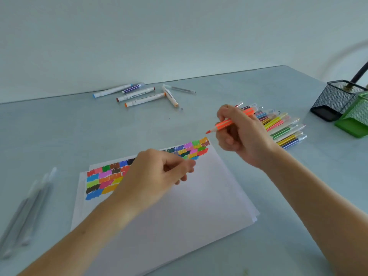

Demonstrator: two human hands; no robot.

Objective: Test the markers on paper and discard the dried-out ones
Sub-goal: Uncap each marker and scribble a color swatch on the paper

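This looks like a desk in an office or a study room. A plain pale tabletop (59, 126) sits against a bare wall (139, 32). Black (336, 100) and green (356, 120) mesh pen holders stand at one side.

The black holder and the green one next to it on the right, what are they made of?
The black holder looks like fine metal wire mesh with a matte dark coating: light shows through its woven grid walls. The green holder seems the same mesh, painted bright green, with a solid base rim; plastic cannot be ruled out.
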